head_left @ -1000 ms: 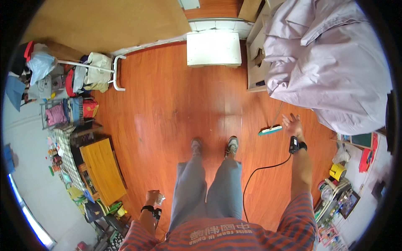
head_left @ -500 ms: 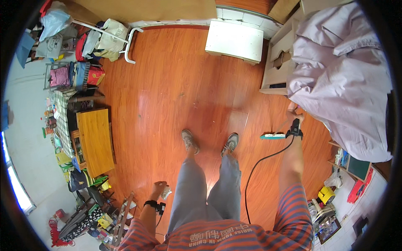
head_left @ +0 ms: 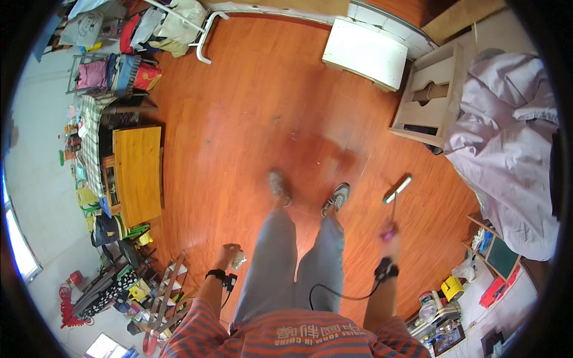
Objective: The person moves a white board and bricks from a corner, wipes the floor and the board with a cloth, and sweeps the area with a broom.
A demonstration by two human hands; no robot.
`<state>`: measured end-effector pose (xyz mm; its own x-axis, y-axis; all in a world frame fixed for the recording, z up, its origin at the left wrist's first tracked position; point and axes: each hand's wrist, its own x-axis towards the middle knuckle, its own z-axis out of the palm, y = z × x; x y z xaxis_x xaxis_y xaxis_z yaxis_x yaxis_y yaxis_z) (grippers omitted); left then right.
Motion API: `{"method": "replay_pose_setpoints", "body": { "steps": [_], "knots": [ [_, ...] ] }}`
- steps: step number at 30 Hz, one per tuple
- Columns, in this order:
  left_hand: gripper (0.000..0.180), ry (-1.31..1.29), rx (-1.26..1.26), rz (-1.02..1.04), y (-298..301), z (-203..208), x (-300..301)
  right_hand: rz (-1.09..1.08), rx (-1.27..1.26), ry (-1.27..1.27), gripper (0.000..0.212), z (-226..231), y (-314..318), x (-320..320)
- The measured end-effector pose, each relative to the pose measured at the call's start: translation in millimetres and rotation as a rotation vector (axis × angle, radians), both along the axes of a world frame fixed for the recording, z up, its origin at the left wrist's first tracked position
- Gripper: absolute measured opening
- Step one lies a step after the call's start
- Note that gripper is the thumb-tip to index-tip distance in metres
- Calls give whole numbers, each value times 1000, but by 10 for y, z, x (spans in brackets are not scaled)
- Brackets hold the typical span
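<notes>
Out to the right, my right hand (head_left: pixel 391 244) is closed around the purple-ended handle of a long-handled broom (head_left: pixel 397 189), and motion blurs the fingers. The broom's narrow white and teal head sits slantwise at the floor, farther out than the hand. Beside my left thigh, my left hand (head_left: pixel 227 254) is closed on a small crumpled whitish piece (head_left: pixel 239 260); its material is hard to make out. Each wrist wears a black strap with a small device and a cable.
Wood-look flooring (head_left: pixel 239 119) surrounds my feet. A white low cabinet (head_left: pixel 367 53) stands far right, near a bed with mauve bedding (head_left: pixel 501 119). On the left are a wooden table (head_left: pixel 138 176) and a white metal rack (head_left: pixel 209 39); clutter lines both walls.
My right hand has come nearer my body and left, away from the bed, bringing the broom with it. The broom head has turned slantwise. My left hand still holds the whitish piece.
</notes>
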<state>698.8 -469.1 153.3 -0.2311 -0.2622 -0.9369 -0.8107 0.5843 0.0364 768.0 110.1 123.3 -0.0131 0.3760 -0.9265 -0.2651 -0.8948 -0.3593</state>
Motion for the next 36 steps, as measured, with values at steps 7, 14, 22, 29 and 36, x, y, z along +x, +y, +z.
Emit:
{"method": "replay_pose_setpoints", "body": {
  "steps": [7,14,22,29,36],
  "knots": [
    [24,74,114,242,-145,37,-394,678,-139,-140,7,813,-984,383],
    [26,124,45,271,-387,274,-320,1869,816,-569,31,590,-759,-218],
    [27,87,51,431,-799,231,211,2117,940,-906,33,-134,-503,-2378],
    [26,56,84,541,-961,131,495,2334,1019,-849,32,-289,-1285,-2456],
    [34,114,126,554,-984,226,300,2327,1047,-710,36,870,-1397,-2340]
  ]
}}
